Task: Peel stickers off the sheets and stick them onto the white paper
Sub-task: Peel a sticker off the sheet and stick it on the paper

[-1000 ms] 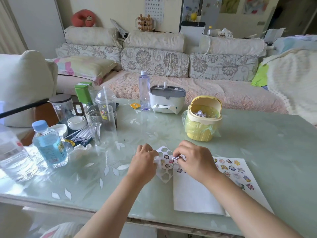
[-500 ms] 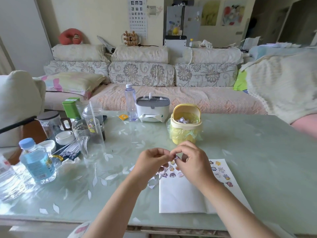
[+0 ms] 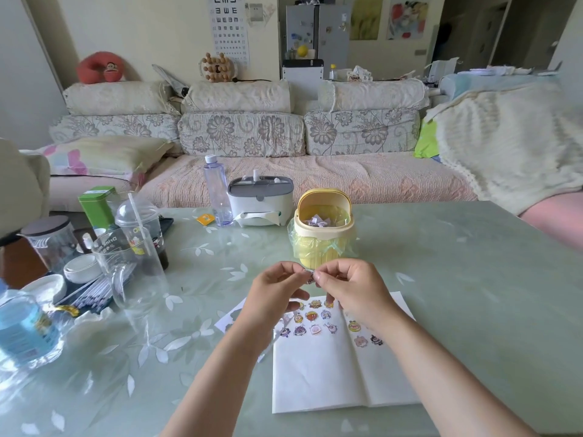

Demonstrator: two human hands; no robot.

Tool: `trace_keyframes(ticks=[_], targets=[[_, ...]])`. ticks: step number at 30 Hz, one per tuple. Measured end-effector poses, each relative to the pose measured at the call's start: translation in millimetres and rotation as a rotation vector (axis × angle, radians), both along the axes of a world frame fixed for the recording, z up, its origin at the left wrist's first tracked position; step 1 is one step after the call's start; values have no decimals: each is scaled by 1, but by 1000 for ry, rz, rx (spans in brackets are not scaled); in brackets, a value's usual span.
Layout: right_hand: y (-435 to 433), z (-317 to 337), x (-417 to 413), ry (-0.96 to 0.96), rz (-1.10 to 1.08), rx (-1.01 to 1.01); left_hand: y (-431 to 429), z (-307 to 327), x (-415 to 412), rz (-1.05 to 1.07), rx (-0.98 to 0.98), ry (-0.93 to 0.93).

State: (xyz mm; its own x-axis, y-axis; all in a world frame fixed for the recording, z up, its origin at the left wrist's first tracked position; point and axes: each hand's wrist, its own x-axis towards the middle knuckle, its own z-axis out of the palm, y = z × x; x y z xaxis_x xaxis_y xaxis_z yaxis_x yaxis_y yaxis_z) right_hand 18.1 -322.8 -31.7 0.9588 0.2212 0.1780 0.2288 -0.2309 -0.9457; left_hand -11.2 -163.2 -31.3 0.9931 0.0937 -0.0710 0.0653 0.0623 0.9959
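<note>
The white paper (image 3: 318,373) lies open on the table near the front edge, with several small cartoon stickers stuck along its top part. A used sticker sheet (image 3: 230,320) with cut-out holes lies flat just left of the paper, partly under my left wrist. My left hand (image 3: 274,294) and my right hand (image 3: 350,291) are raised together above the paper's top edge. Their fingertips pinch one small sticker (image 3: 309,276) between them.
A yellow mini bin (image 3: 323,234) with paper scraps stands just behind my hands. A glass jug (image 3: 132,272), lidded cup (image 3: 142,228), jars and water bottles (image 3: 23,329) crowd the left side. A grey tissue box (image 3: 260,200) and a tall bottle (image 3: 217,190) stand at the back.
My hands lifted off the table and rose above the paper with a small sticker pinched between them. The sticker sheet they held now lies flat. The camera tilted up.
</note>
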Motion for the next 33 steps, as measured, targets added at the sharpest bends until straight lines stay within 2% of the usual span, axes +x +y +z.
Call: trace_keyframes(ticks=[6,9,14,18,24,28,33], targets=[[-6,2,13,33,15,-6,-7,2,7,-62,-71,3],[-8,1,16,40,31,1,-8,1,7,-16,46,-39],[-8,-2,18,50,19,23,-8,-1,12,101,7,-21],[-10,-3,19,19,-6,-13,-10,0,11,76,34,-38],[-11,-4,21,37,18,45,-12,0,12,100,65,-35],[-10,-6,22,2,1,-17,-12,0,13,75,65,-18],[-8,-6,21,-128,-56,-159,-11,-6,15,90,271,-74]])
